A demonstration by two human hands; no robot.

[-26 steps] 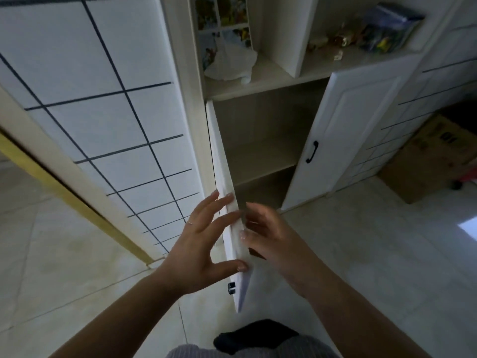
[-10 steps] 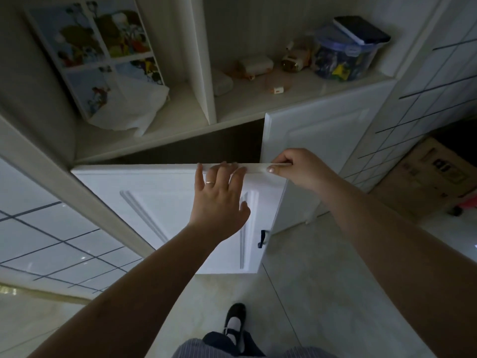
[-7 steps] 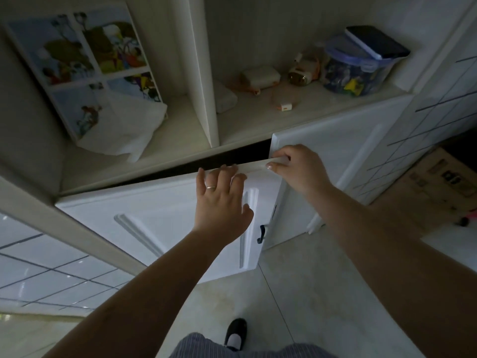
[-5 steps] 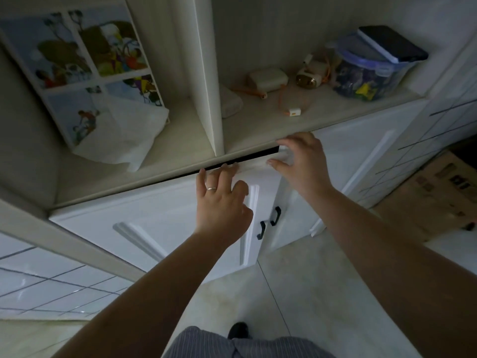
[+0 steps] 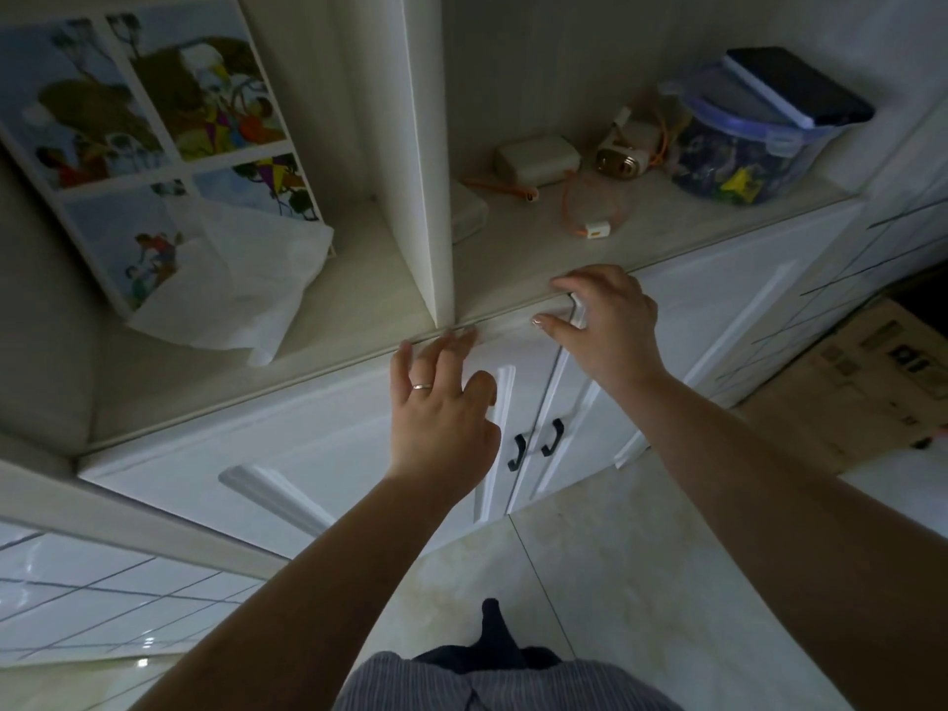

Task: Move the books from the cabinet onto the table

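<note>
Both cabinet doors (image 5: pixel 318 454) sit flush. The left hand (image 5: pixel 441 402) lies flat, fingers relaxed, against the left door; the right hand (image 5: pixel 605 325), released, touches the right door's top edge. A picture book (image 5: pixel 154 136) (upright, leaning) stands on the shelf at ten o'clock.

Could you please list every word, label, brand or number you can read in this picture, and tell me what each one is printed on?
No text here can be read.
Cardboard box on the floor at right: dark printed marks and blocks, too blurred to read.
Picture book leaning in the left shelf compartment: coloured illustrated panels only, no legible words.
Clear storage tub on the right shelf: no readable label.
</note>
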